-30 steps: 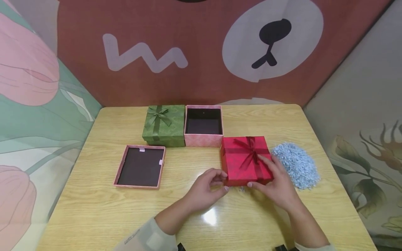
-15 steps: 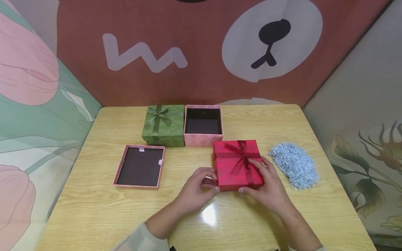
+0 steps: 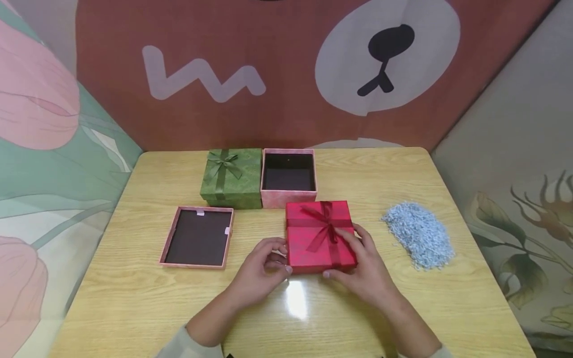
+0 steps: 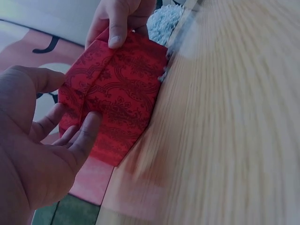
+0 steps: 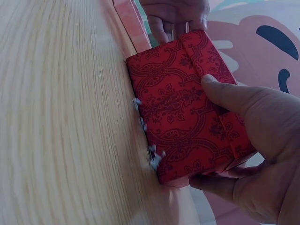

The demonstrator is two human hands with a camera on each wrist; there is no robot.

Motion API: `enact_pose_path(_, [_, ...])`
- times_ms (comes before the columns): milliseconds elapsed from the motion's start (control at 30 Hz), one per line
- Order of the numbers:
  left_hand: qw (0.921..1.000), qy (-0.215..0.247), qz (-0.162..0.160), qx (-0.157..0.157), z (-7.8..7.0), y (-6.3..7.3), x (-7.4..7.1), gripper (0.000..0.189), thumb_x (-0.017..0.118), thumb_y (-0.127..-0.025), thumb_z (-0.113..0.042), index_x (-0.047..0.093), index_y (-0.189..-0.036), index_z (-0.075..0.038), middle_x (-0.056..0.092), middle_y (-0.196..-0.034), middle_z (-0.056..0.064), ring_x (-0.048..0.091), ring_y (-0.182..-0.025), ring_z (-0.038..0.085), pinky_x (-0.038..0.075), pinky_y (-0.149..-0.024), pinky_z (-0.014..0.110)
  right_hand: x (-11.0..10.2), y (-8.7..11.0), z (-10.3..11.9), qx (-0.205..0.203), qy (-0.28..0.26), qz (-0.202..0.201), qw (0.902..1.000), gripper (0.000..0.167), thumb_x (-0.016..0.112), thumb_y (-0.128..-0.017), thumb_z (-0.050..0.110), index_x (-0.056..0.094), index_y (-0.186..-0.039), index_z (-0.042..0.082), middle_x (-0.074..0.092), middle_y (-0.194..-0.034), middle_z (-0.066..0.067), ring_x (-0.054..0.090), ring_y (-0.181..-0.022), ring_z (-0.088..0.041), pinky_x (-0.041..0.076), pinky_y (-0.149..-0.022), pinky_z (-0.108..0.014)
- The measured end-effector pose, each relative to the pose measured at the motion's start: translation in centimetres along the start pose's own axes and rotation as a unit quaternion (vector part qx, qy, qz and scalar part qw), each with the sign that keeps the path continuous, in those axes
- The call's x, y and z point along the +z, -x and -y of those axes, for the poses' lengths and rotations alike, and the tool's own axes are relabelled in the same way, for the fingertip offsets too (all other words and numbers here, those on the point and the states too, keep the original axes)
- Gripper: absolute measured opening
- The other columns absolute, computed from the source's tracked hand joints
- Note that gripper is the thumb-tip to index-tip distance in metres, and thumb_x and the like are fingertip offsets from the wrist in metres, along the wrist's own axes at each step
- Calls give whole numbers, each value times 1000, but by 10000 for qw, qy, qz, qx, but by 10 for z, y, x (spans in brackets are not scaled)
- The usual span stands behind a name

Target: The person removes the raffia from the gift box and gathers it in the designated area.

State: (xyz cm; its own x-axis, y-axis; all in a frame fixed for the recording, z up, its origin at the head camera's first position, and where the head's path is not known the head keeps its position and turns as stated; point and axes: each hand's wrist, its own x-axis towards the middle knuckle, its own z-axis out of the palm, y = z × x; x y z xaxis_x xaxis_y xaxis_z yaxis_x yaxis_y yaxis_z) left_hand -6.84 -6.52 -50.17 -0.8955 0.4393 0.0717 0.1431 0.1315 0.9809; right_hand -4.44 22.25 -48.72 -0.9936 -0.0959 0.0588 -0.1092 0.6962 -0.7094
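Observation:
A red gift box [image 3: 304, 251] with a dark red ribbon bow [image 3: 328, 226] and its lid on sits at the middle of the table. My left hand [image 3: 257, 273] holds its left side near the front corner, thumb at the front edge and fingers bent along the side. On the other side my right hand [image 3: 369, 273] grips it, with the thumb on the front face and the fingers over the right side and lid edge. In the right wrist view, pale shreds [image 5: 153, 159] cling along the box's bottom edge, and its dark patterned front face shows.
Behind stand a green gift box [image 3: 246, 176] with a bow and an uncovered pink box [image 3: 288, 199] with a black inside. A pink lid [image 3: 197, 241] lies upturned at the left. Light blue paper shreds [image 3: 421, 236] are heaped on the right of the wooden table [image 3: 130, 308].
The red box has moved left and slightly toward me, with both hands on it. It now stands apart from the blue shreds and closer to the pink lid.

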Motion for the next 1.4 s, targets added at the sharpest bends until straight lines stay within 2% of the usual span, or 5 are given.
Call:
enact_pose_path(467, [9997,-81,-168,152,9,14,-42,30,76,-90,4,61,-114,-6,55,-142,12,69,-108,26,60,-91,35,22,-14,19,-128,-230,407,9988,117,100,-68,34,31,-163,32,22,-167,-4,42,-143,-42,47,-108,-60])
enact_pose_path(867, [9993,-271,-208,168,11,21,-58,35,77,-90,1,62,-119,-13,58,-140,6,68,-111,25,61,-89,37,30,-17,26,-114,-470,665,9966,117,99,-69,37,30,-163,34,20,-167,2,47,-140,-34,49,-108,-51])
enact_pose_path(1033, [9984,-503,-152,205,9,18,-60,59,85,-87,-11,55,-138,-15,54,-142,4,61,-123,29,58,-95,45,22,-20,19,-396,-648,792,9940,127,100,-68,30,20,-167,28,20,-168,1,53,-136,-32,50,-107,-48])
enact_pose_path(1233, [9959,-881,-96,171,13,9,-65,101,95,-76,-23,37,-159,-16,41,-158,12,44,-142,34,46,-111,53,13,-32,6,-754,-548,1054,9901,141,101,-66,33,5,-168,26,14,-172,-2,32,-151,-35,39,-117,-52])
enact_pose_path(1400, [9857,-1660,228,-162,16,-1,-65,126,98,-71,-32,19,-168,-22,22,-171,3,29,-153,27,36,-120,48,13,-40,2,-582,-439,1317,9886,147,102,-63,37,-1,-168,28,7,-174,4,13,-158,-29,27,-122,-58])
